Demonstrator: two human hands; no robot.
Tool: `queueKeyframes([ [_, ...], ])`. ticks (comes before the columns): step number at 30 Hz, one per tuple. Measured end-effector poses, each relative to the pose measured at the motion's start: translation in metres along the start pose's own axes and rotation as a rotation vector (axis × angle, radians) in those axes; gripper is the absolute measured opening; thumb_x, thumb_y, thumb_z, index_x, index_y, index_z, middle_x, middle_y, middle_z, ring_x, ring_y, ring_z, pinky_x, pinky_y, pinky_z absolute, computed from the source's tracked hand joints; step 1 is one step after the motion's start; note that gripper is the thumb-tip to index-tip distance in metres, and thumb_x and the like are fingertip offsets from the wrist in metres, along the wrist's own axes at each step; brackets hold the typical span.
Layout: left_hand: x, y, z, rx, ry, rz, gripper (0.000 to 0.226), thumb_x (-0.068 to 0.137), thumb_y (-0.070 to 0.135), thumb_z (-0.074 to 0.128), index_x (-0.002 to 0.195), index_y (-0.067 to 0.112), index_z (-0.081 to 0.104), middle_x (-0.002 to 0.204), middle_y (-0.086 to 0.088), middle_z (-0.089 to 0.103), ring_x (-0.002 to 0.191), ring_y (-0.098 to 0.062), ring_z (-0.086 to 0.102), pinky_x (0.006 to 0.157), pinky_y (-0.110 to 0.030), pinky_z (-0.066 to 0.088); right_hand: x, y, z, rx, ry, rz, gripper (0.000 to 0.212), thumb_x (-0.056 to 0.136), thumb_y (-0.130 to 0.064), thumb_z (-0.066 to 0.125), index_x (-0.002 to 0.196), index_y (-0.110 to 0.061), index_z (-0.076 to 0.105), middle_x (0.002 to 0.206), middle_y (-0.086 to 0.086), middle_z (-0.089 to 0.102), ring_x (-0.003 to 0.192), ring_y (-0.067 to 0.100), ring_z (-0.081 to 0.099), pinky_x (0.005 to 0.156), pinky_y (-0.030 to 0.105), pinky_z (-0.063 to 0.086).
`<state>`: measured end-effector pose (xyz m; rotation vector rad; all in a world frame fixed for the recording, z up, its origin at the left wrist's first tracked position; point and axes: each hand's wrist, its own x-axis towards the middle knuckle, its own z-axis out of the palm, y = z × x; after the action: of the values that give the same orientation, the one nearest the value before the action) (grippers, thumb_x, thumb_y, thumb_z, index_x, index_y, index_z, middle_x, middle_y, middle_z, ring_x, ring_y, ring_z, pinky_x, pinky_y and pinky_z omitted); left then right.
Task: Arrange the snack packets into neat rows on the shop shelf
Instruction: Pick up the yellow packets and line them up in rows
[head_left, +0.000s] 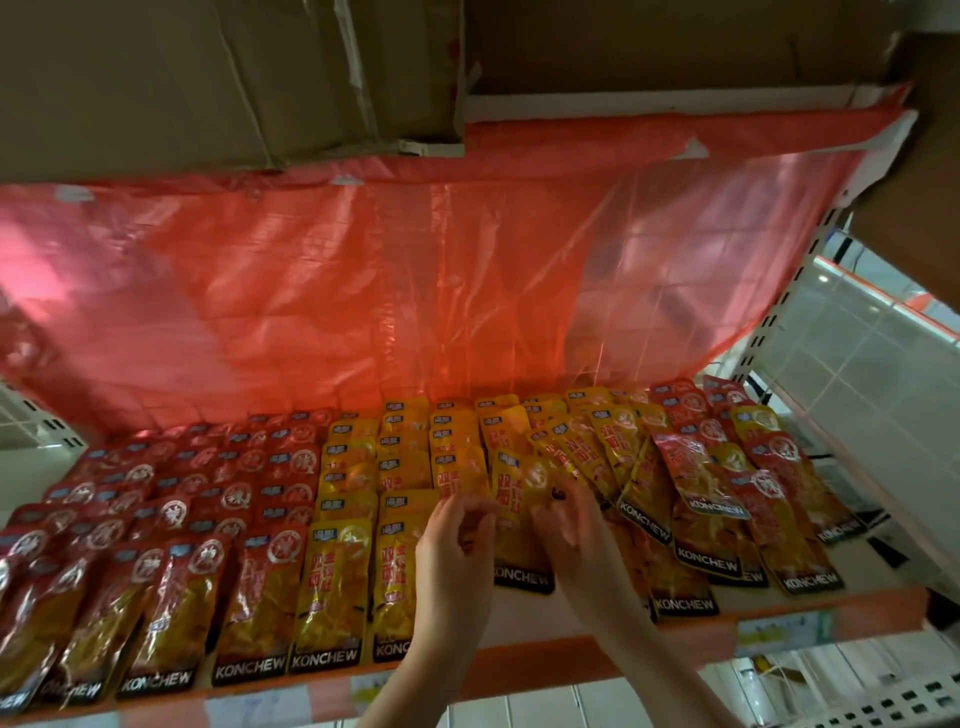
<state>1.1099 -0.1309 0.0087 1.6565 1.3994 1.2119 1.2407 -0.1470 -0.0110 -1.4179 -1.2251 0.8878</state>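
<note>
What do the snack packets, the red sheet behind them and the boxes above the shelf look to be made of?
Snack packets: glossy plastic film, perhaps foil-lined; they glint and crinkle.
Red sheet: thin translucent plastic; creased, shiny, with the grid behind showing through.
Boxes: matte brown corrugated cardboard, apparently, with taped seams and creased flaps.

red packets (171, 519): red, yellow lower part, black band with white KONCHEW lettering | yellow packets (332, 587): yellow, red characters, same black band | plastic sheet (415, 291): translucent red | cardboard boxes (156, 78): brown | shelf (571, 657): white, orange-red front edge
</note>
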Motion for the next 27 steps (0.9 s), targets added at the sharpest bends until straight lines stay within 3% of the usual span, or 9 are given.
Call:
queueKeyframes([
  [3,-0.003,-0.009,-0.01,0.102,0.005,0.05,0.034,0.085,0.001,0.061,0.083,0.035,0.057,0.085,0.014,0.061,0.081,0.003,0.058,0.067,-0.013,0.049,0.007,-0.001,0.015,0.173,-0.021,0.192,0.041,0.088,-0.028,0.062,0.124,-0.017,0.045,0.095,0.003,0.07,0.081,0.011,0.069,0.065,0.023,0.054],
  [7,0.003,-0.029,-0.036,0.335,0.026,0.108,0.022,0.084,0.001,0.062,0.094,0.02,0.066,0.093,0.014,0.062,0.079,0.002,0.056,0.064,-0.008,0.044,0.012,0.0,0.029,-0.055,0.015,0.063,0.038,0.092,-0.035,0.056,0.121,-0.013,0.047,0.083,0.003,0.067,0.065,0.011,0.064,0.051,0.017,0.043],
  [10,0.006,-0.041,-0.052,0.501,-0.061,0.158,0.026,0.083,0.006,0.064,0.106,0.019,0.064,0.105,0.006,0.061,0.092,-0.012,0.057,0.073,-0.02,0.045,0.009,0.002,0.037,-0.161,0.041,-0.023,0.031,0.094,-0.029,0.054,0.121,-0.015,0.047,0.074,-0.001,0.061,0.054,0.008,0.056,0.045,0.023,0.041],
  [12,0.006,-0.045,-0.058,0.565,-0.122,0.17,0.034,0.082,0.007,0.065,0.113,0.019,0.062,0.112,0.005,0.06,0.101,-0.016,0.056,0.08,-0.025,0.046,0.008,0.005,0.04,-0.237,0.041,-0.086,0.037,0.093,-0.033,0.054,0.124,-0.016,0.046,0.08,-0.006,0.061,0.057,0.008,0.059,0.047,0.029,0.048],
  [15,0.004,-0.053,-0.061,0.638,-0.205,0.242,0.039,0.077,0.015,0.072,0.114,0.018,0.06,0.113,0.001,0.06,0.102,-0.02,0.059,0.082,-0.031,0.05,0.01,0.01,0.041,-0.366,0.053,-0.163,0.043,0.09,-0.033,0.057,0.127,-0.014,0.046,0.083,-0.012,0.06,0.059,0.006,0.06,0.045,0.02,0.046],
  [17,0.002,-0.059,-0.064,0.686,-0.271,0.27,0.051,0.074,0.021,0.075,0.12,0.019,0.053,0.12,0.0,0.056,0.108,-0.022,0.057,0.085,-0.033,0.05,0.011,0.014,0.041,-0.481,0.086,-0.218,0.041,0.089,-0.034,0.059,0.125,-0.017,0.05,0.087,-0.012,0.061,0.065,0.004,0.058,0.053,0.017,0.048],
  [19,0.002,-0.06,-0.067,0.737,-0.354,0.286,0.062,0.077,0.029,0.072,0.132,0.02,0.044,0.132,0.0,0.046,0.121,-0.022,0.049,0.095,-0.035,0.046,0.01,0.015,0.042,-0.601,0.102,-0.276,0.028,0.089,-0.03,0.061,0.116,-0.023,0.057,0.09,-0.014,0.062,0.077,0.002,0.057,0.063,0.018,0.05],
  [22,0.004,-0.06,-0.073,0.795,-0.476,0.266,0.075,0.086,0.037,0.059,0.147,0.022,0.02,0.15,0.002,0.019,0.139,-0.019,0.02,0.113,-0.032,0.026,0.009,0.014,0.044,-0.663,0.106,-0.314,0.014,0.089,-0.024,0.061,0.102,-0.028,0.064,0.083,-0.018,0.064,0.073,-0.001,0.058,0.06,0.018,0.051],
  [27,0.009,-0.048,-0.082,0.801,-0.575,0.271,0.076,0.088,0.038,0.054,0.149,0.024,0.01,0.156,0.004,0.003,0.143,-0.013,-0.001,0.116,-0.029,0.013,0.011,0.017,0.045,-0.64,0.09,-0.289,0.018,0.085,-0.019,0.067,0.102,-0.025,0.066,0.094,-0.019,0.064,0.087,-0.007,0.053,0.07,0.001,0.039],
])
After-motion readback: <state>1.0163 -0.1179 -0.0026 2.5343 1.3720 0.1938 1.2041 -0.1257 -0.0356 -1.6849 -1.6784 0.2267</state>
